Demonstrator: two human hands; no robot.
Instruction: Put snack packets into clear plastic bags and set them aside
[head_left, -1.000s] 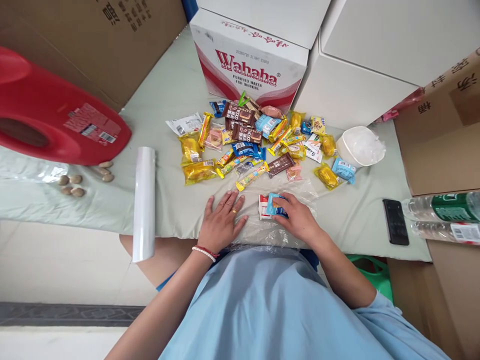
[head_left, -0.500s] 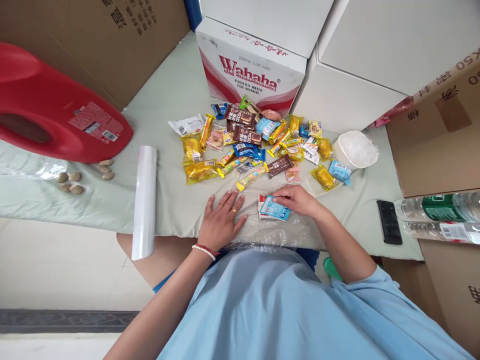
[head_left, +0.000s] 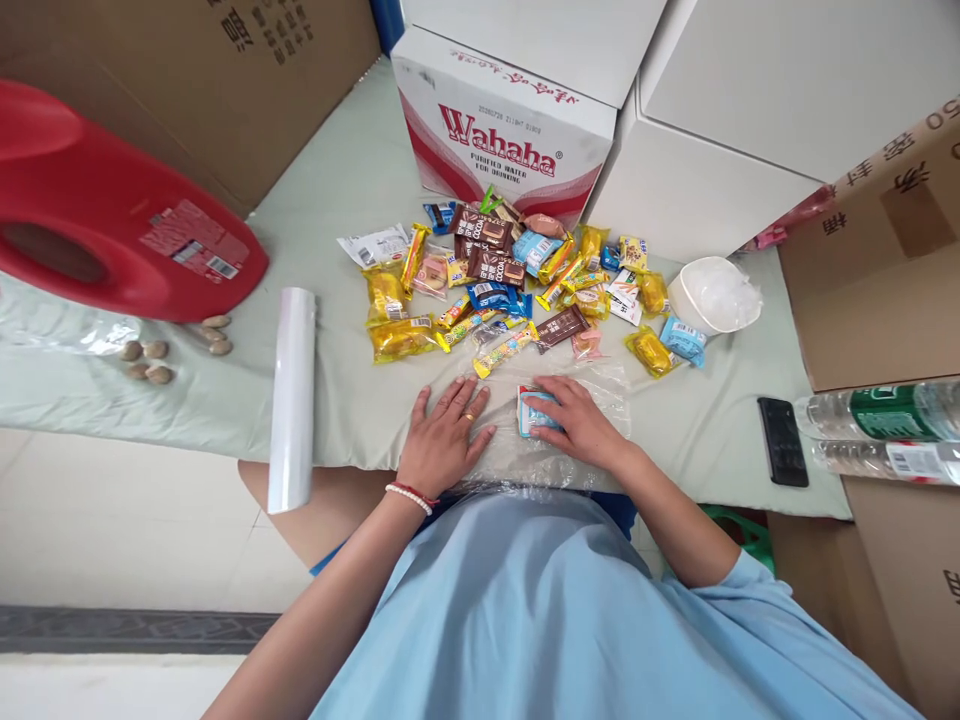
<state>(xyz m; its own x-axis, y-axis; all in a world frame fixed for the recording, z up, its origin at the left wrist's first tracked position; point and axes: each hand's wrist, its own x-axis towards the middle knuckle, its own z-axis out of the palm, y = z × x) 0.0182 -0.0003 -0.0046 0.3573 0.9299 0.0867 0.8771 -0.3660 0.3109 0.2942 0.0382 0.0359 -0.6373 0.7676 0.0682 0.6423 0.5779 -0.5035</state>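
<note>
My left hand (head_left: 444, 438) lies flat on the plastic wrap, fingers spread, holding nothing. To its right, my right hand (head_left: 576, 424) rests with fingers apart over a light blue packet (head_left: 531, 415), partly covering it. A red and white edge shows beneath this packet, which lies on a sheet of transparent plastic wrap (head_left: 499, 460) in front of my body. Just beyond both hands is a heap of wrapped snacks (head_left: 491, 268). A yellow snack stick (head_left: 507, 350) and a brown cocoa packet (head_left: 561, 328) lie at its near side.
To the left are a white roll (head_left: 292, 400), several brown nuts or stones (head_left: 157, 374) and a large red jug (head_left: 135, 200). A Wahaha box (head_left: 502, 140) stands behind the snacks. Rightward are a white bowl (head_left: 686, 300), a black phone (head_left: 782, 441) and plastic bottles (head_left: 892, 412).
My right hand has let go of the light blue packet's edge and spread its fingers over it. The packet now lies straighter on the red and white one. My left hand stays put.
</note>
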